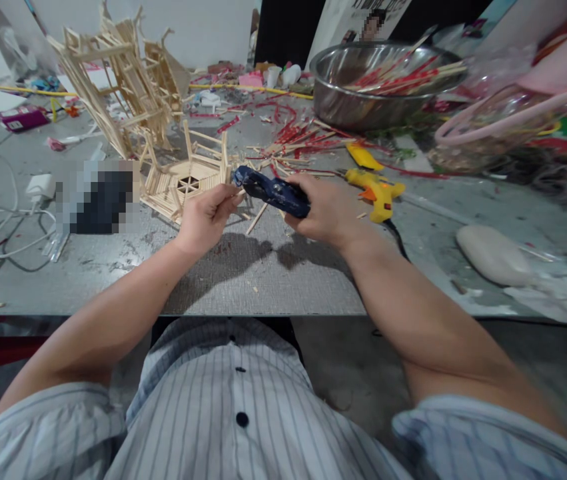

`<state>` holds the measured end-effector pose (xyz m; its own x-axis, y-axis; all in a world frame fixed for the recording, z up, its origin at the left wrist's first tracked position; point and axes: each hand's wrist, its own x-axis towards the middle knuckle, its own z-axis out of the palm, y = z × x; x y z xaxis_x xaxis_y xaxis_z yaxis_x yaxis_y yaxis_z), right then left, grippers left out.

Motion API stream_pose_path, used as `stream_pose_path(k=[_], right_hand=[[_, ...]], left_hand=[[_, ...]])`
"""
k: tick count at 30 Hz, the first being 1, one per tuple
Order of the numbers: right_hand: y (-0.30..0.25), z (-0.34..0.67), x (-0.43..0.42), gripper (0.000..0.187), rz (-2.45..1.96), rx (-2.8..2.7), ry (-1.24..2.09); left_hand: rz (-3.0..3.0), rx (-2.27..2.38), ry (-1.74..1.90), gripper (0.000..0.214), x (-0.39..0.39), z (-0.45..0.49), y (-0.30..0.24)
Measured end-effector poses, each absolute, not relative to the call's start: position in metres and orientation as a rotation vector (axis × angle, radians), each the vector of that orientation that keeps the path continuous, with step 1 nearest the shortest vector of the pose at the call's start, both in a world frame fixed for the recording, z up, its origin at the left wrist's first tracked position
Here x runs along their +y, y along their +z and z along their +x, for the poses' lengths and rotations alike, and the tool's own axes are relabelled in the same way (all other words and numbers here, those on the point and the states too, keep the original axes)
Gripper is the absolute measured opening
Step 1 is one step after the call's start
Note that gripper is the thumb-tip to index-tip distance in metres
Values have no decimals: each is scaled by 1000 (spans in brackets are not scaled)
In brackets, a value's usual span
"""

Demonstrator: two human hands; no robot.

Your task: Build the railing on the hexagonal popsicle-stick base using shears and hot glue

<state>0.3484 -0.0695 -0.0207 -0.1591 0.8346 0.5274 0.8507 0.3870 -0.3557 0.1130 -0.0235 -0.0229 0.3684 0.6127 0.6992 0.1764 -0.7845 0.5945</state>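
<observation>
My left hand (208, 215) is closed in a pinch on a thin wooden stick (240, 193), most of which is hidden by the fingers. My right hand (324, 208) is wrapped round a dark blue hand tool (274, 191), whose exact kind I cannot make out. The tool's far end is close to the stick and the left fingertips; whether they touch is unclear. Just behind my left hand, a low frame of wooden sticks (163, 193) with a wheel-like centre lies on the grey table (263, 280).
A taller stick structure (128, 93) stands at back left. To the right are a yellow glue gun (377, 192), a metal bowl (336, 100) holding red-marked sticks, and a pale rounded object (493, 253). Loose red-tipped sticks (298, 143) litter the middle. White cables (8, 193) lie left.
</observation>
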Motion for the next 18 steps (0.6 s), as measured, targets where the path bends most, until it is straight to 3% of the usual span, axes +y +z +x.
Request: stream_pose_path(k=[18], right_hand=[[-24, 343, -69, 14, -1455, -1905, 74]], left_hand=[[2168, 713, 1357, 23, -26, 116, -21]])
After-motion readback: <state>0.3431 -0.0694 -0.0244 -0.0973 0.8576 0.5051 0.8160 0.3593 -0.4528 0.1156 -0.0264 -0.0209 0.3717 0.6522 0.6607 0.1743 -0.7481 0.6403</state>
